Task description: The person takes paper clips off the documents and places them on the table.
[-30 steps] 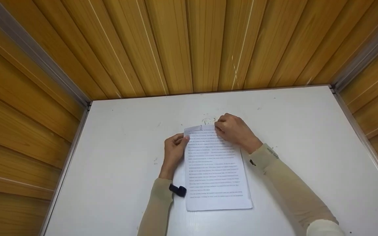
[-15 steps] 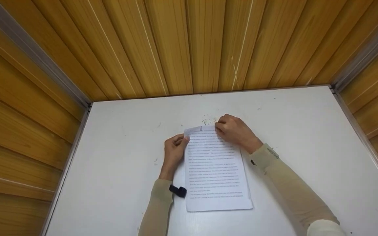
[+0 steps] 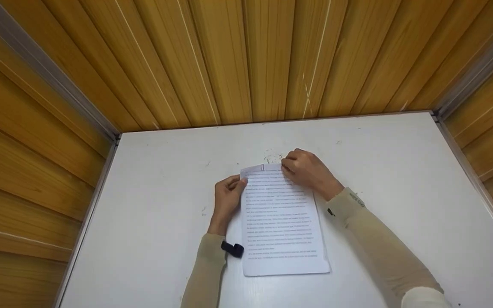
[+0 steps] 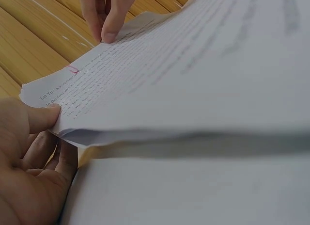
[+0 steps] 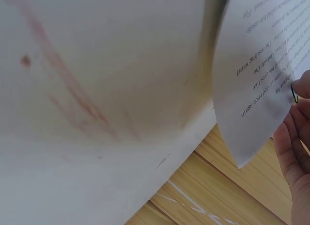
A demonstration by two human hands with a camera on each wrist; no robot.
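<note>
A stack of printed sheets (image 3: 280, 226) stands lengthwise before me in the head view, its top end raised off the table in the left wrist view. My left hand (image 3: 228, 194) grips the upper left edge, thumb on top and fingers beneath. A pink paper clip (image 4: 72, 69) sits on the top edge, to the right of that thumb. Farther right along this edge, my right hand (image 3: 306, 170) pinches a small dark green paper clip (image 5: 294, 93) at the paper's rim. The fingers partly hide this clip, and how far it goes over the sheets cannot be seen.
The white table (image 3: 152, 205) has scuffs and dark marks (image 3: 273, 157) just beyond the sheets. Yellow-brown wood-look panels (image 3: 268, 60) wall it in at the back and both sides. A black wrist strap (image 3: 232, 248) shows on the left sleeve.
</note>
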